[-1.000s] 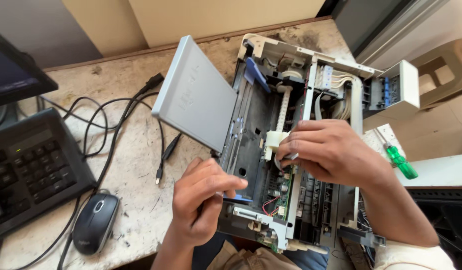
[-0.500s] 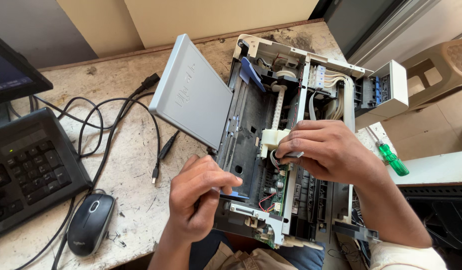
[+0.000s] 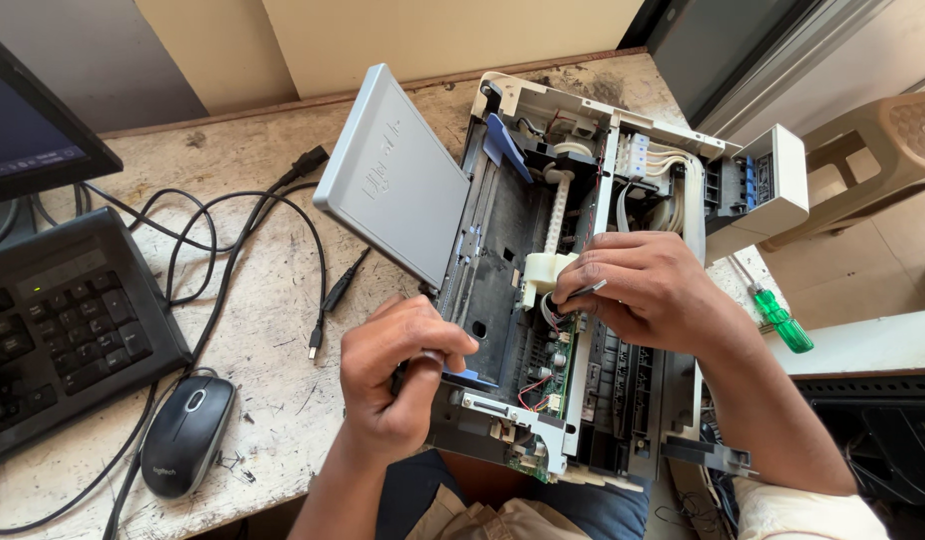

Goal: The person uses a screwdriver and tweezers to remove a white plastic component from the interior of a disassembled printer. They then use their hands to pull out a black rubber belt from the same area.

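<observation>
An opened printer (image 3: 543, 200) with its casing off lies on a worn desk (image 3: 263, 330), its grey lid (image 3: 388, 175) tilted up to the left. My left hand (image 3: 398, 375) grips the printer's near left edge beside a blue plastic part (image 3: 471, 378). My right hand (image 3: 648, 290) reaches into the middle of the printer, fingers pinched on a thin grey flat cable (image 3: 586, 290) next to a white plastic piece (image 3: 545, 270). A green circuit board (image 3: 553, 375) with red wires shows below my right hand.
A black mouse (image 3: 186, 435), a black keyboard (image 3: 58, 325) and a monitor (image 3: 28, 120) sit at the left with tangled black cables (image 3: 233, 240). A green-handled screwdriver (image 3: 781, 320) lies right of the printer. A brown plastic stool (image 3: 883, 140) stands at the far right.
The view has shifted slightly. My right hand has moved a little lower inside the printer and my left hand has kept its grip on the near edge.
</observation>
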